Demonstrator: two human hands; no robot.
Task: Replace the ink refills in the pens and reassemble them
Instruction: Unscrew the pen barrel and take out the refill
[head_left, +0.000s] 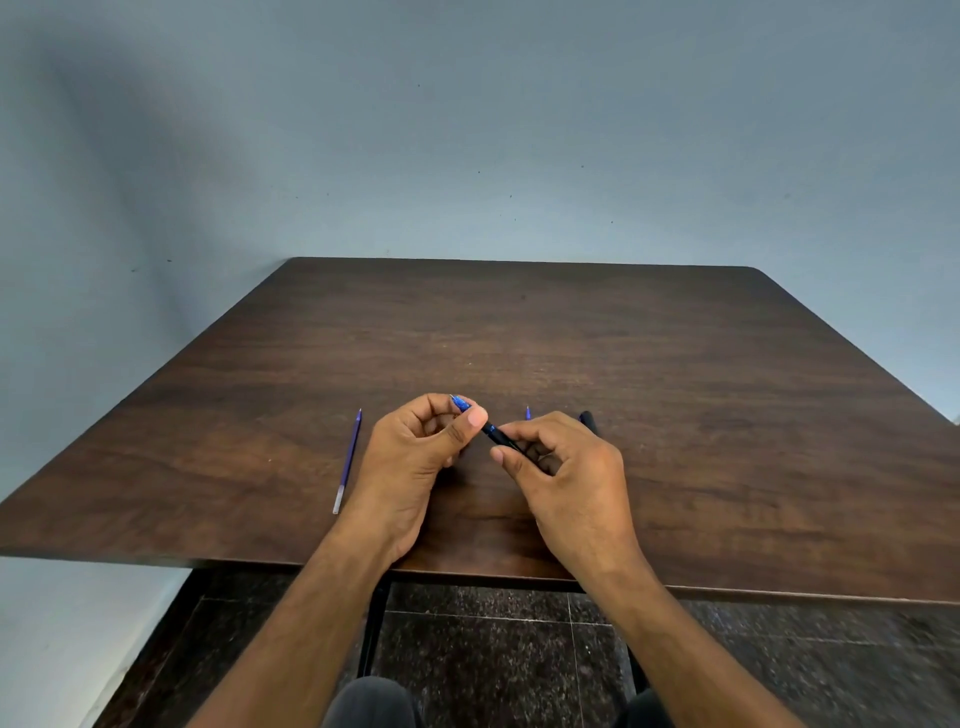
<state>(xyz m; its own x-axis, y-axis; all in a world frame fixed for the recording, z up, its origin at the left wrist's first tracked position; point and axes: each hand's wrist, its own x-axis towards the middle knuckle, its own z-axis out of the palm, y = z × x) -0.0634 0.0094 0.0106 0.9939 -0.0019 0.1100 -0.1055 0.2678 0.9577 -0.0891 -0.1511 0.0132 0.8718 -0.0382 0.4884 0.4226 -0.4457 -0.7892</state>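
Both my hands hold one pen (493, 432) just above the dark wooden table (675, 415). My left hand (415, 457) pinches its blue tip end between thumb and fingers. My right hand (566, 478) grips the black barrel. A loose blue ink refill (348, 460) lies on the table left of my left hand, tip pointing away from me. Behind my right hand the tip of a second blue refill (528, 413) and the end of a black pen part (588, 420) show; the rest of both is hidden by the hand.
The table's near edge (467, 571) runs under my wrists. A pale blue wall stands behind the table. Below are a dark speckled tile floor, black table legs and my knees.
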